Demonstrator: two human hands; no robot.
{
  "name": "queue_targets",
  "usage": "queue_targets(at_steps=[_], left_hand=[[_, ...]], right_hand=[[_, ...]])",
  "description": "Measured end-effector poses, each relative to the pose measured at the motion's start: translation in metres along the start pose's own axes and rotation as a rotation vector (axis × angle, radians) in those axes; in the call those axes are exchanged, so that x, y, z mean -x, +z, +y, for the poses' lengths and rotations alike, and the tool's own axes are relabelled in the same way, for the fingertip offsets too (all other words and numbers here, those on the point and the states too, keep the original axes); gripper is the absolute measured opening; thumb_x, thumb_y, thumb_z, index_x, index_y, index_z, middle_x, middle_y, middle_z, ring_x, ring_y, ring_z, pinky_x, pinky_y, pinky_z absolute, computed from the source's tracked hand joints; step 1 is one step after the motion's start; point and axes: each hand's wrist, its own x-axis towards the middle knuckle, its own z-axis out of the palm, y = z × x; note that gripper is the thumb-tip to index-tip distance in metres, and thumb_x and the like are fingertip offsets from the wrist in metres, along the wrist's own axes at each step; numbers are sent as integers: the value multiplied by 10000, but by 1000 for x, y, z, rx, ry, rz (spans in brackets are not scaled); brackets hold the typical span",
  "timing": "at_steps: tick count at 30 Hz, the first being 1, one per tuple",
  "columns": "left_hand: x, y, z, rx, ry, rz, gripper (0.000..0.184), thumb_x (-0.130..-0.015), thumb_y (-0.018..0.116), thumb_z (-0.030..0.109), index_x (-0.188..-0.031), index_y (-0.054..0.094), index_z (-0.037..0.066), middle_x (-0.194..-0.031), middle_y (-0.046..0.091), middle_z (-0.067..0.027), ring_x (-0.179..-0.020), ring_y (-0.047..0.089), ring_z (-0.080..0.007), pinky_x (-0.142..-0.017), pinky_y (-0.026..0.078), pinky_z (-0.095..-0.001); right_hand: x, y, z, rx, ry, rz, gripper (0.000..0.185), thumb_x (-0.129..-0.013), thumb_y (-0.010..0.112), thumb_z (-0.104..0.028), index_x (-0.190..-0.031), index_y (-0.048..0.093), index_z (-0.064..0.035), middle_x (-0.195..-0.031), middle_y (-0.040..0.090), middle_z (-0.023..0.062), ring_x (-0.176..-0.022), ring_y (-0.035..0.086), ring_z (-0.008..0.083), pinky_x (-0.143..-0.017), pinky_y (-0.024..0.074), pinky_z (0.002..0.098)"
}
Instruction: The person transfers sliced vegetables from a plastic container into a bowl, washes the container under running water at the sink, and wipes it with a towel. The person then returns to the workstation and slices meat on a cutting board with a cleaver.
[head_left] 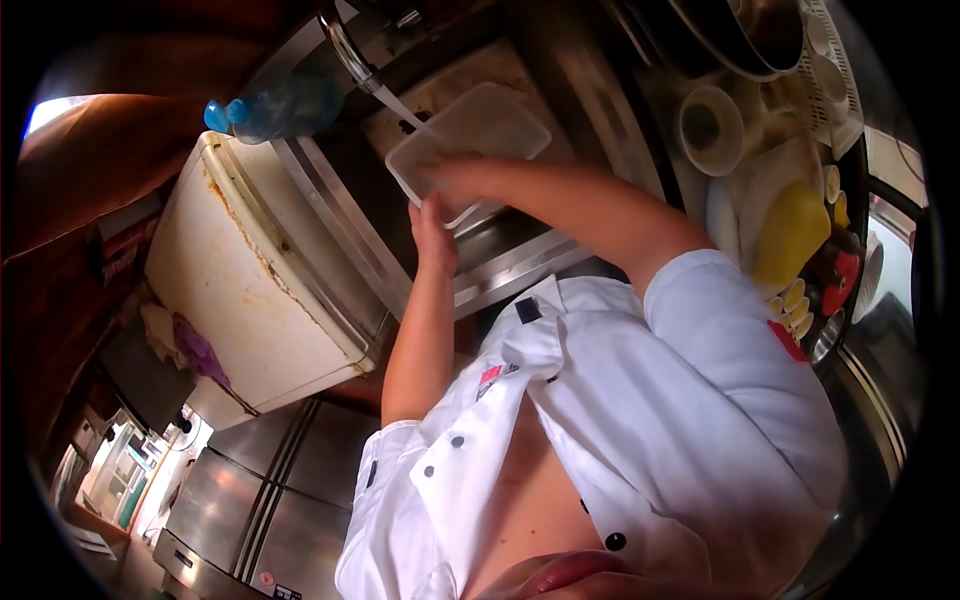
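Print (489, 376), pink and dark, marks the chest of the white jacket (690, 420) in the head view, too small to read; red shows on its right sleeve, and a sticker (287, 592) on the steel cabinet (225, 500) at near left is likewise illegible. Over the sink (510, 262) is a translucent rectangular plastic tub (497, 118), beneath the running faucet (347, 50), whose stream falls into it. The tub's long axis runs slantwise from near left to far right, one short end toward the left hand (433, 235). That hand grasps the rim at the near corner, thumb and fingers about the edge. The right hand (455, 180) reaches inside, its fingers blurred; whether they grip anything, I cannot tell. Left of the sink stands a rust-edged white appliance (255, 290).
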Motion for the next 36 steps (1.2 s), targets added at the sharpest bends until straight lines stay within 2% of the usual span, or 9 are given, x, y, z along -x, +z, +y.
queue_targets(at_steps=[5,12,14,20,23,27,30,32,36], left_hand=[[-1,-19,-3,157,-59,-107,492,-927,644,405,-1322,518,140,-1330,546,-32,-1218,546,-241,-990,478,-529],[-18,-7,-13,293,-23,-175,496,-939,641,386,-1329,509,111,-1324,555,-52,-1208,557,-242,-1020,466,-500],[-30,-9,-18,350,50,-176,528,-953,631,359,-1380,464,97,-1328,553,-64,-1214,553,-246,-1038,447,-458],[-41,3,-16,187,302,-76,475,-942,585,218,-1358,435,45,-1277,569,-87,-1152,569,-223,-975,456,-387],[-43,-10,-15,22,416,29,419,-910,549,143,-1303,452,35,-1195,586,-89,-1049,585,-203,-915,476,-362],[-12,-7,-13,69,311,66,380,-885,528,115,-1250,470,28,-1110,590,-70,-968,579,-187,-851,479,-340],[-7,-3,-26,48,226,104,332,-869,533,137,-1196,516,80,-1033,584,-53,-937,590,-200,-822,496,-373],[-7,2,-27,73,173,117,351,-851,556,153,-1196,520,104,-1016,576,-40,-934,581,-194,-812,496,-380],[-19,-6,-21,98,177,51,372,-859,552,146,-1221,503,78,-1069,582,-51,-967,575,-188,-846,485,-359]], right_hand=[[-17,-16,-13,183,-401,245,230,-795,674,-183,-997,710,-79,-1160,608,137,-1135,565,342,-961,474,438],[2,-33,-24,134,-191,241,203,-773,676,-167,-957,737,-104,-1066,666,118,-1105,598,344,-931,488,454],[15,-53,-25,-56,-124,-125,211,-795,637,-179,-946,745,-80,-980,709,160,-991,660,352,-890,505,474],[13,-37,1,-109,-74,-204,266,-852,578,-235,-1001,744,-92,-1012,716,189,-942,685,349,-868,516,469],[27,-52,15,20,88,13,289,-849,595,-248,-1045,738,-93,-1032,715,184,-962,680,344,-846,521,455],[-1,-35,64,174,182,-99,286,-862,594,-266,-1038,730,-87,-1039,710,173,-981,676,336,-855,522,434],[-33,-15,78,252,58,227,221,-749,678,-196,-917,742,-66,-978,715,171,-1016,678,320,-847,541,430],[-45,-6,55,-71,194,435,159,-748,670,-180,-845,721,-64,-939,718,150,-943,684,341,-805,549,436],[-16,-5,12,-186,62,292,244,-791,651,-270,-894,692,-52,-958,688,152,-919,656,347,-802,516,447]])
